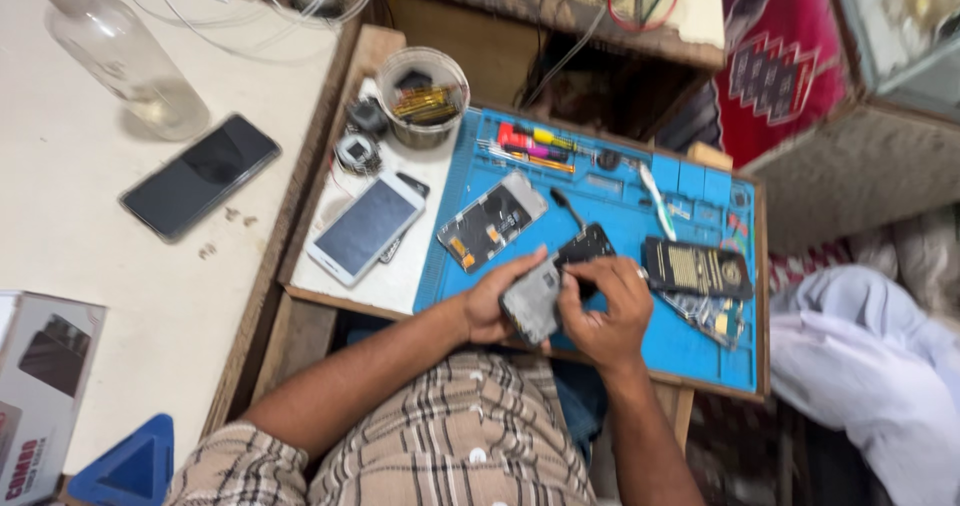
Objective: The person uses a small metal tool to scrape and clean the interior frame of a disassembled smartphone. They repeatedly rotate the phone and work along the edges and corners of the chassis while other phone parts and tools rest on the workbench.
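A grey phone body sits just above the blue repair mat, left hand gripping its edge to steady it. Right hand pinches what looks like a slim tool against it. Opened phone and black back cover lie close by.

A glass bottle and a dark phone lie on the white tabletop, a white phone by the blue mat's left edge, a tub of bits at its far-left corner, screwdrivers along its far edge.
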